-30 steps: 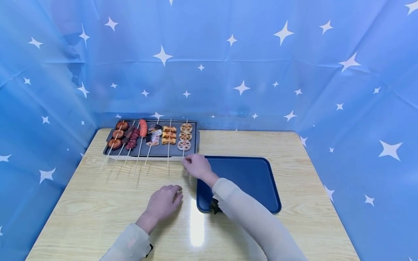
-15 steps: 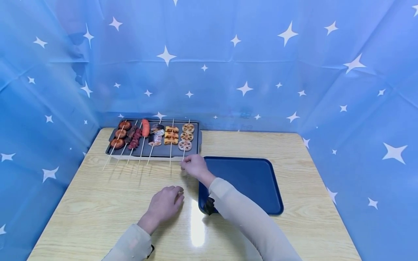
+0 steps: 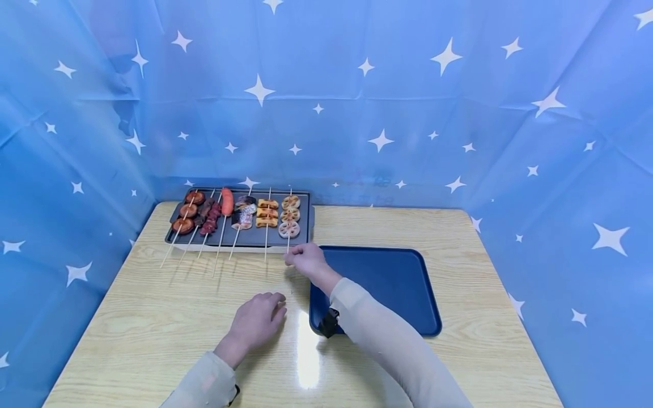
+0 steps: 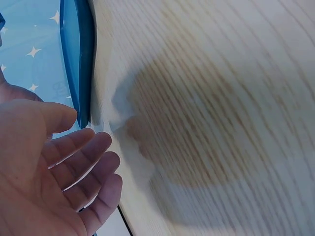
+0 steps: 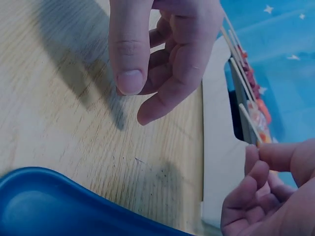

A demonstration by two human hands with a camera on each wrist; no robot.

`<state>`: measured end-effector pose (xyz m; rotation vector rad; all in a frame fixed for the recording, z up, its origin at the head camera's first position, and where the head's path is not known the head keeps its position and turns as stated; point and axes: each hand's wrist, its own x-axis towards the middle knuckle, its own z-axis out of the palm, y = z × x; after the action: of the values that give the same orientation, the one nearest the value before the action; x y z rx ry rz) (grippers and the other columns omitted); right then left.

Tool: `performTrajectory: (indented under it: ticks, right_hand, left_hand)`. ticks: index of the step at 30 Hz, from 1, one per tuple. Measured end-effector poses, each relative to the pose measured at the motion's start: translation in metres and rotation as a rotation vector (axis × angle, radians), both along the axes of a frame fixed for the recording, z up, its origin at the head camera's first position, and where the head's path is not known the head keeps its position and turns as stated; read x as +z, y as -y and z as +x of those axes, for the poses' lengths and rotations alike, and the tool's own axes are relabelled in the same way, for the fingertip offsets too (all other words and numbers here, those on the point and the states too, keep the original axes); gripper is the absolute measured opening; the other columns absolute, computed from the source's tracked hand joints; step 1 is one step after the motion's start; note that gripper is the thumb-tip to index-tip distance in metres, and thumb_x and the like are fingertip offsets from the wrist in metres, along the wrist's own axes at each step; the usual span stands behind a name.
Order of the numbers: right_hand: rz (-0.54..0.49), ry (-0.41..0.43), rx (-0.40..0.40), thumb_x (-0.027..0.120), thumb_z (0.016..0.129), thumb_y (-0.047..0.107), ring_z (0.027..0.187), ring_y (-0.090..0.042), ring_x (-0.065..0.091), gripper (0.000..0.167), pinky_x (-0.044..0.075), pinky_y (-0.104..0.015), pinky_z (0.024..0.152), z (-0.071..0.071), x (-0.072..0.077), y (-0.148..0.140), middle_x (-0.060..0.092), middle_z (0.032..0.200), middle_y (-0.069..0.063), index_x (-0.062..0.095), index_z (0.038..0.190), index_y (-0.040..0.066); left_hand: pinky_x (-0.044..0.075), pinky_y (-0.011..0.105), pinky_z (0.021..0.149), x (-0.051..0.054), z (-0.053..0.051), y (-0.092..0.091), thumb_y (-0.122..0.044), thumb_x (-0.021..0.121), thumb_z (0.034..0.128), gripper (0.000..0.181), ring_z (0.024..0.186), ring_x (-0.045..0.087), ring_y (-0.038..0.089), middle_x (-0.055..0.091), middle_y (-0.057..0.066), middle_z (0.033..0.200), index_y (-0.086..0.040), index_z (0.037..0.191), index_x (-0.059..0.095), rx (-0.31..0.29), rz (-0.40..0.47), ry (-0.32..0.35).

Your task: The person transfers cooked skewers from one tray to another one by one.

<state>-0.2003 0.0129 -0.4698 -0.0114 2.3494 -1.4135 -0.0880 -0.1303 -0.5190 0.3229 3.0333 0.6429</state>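
At the right end of a dark griddle [image 3: 214,241] lies a skewer of lotus root slices [image 3: 289,229]. My right hand [image 3: 308,260] pinches the lower end of its stick between thumb and fingertips, beside the griddle's front edge. In the right wrist view the pinching right hand [image 5: 275,196] shows at the lower right; what it holds is mostly hidden there. My left hand [image 3: 257,320] is over the table in front of the griddle, with relaxed fingers. The left wrist view shows this left hand [image 4: 54,162] palm-side, holding nothing.
Other skewers share the griddle: a yellow-slice skewer [image 3: 267,212], a fish-like skewer [image 3: 242,217], a red sausage [image 3: 227,203], meat skewers [image 3: 211,218] and a mushroom-like skewer [image 3: 182,225]. A blue tray [image 3: 382,283] lies under the right forearm. Starry blue curtains [image 3: 326,124] surround the table.
The lotus root skewer has turned slightly, its far tip moving left. The right hand has shifted a little to the right with the stick's end. My left hand stays in place.
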Motion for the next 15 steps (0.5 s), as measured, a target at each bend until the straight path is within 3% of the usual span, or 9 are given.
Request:
performTrajectory:
  ticks: [5,15]
  right_hand:
    - [0.002,-0.017,0.016,0.065,0.092,0.021,0.077,-0.016,0.057,0.015,0.041,-0.026,0.062,0.004,0.003,-0.01,0.071,0.099,-0.003,0.072,0.089,0.008]
    - [0.016,-0.033,0.045,0.067,0.089,0.018,0.083,-0.015,0.056,0.01,0.045,-0.028,0.074,0.015,0.011,-0.047,0.067,0.096,-0.002,0.071,0.094,0.01]
  left_hand:
    - [0.055,0.038,0.072,0.002,0.001,0.0,-0.027,0.065,0.0912,0.021,0.088,0.067,0.02,0.072,0.001,0.096,-0.015,0.107,0.069,-0.002,-0.009,-0.002]
    - [0.055,0.037,0.072,0.003,0.001,0.002,-0.026,0.066,0.0902,0.021,0.085,0.066,0.017,0.072,0.0,0.094,-0.014,0.107,0.07,0.0,-0.012,0.0]
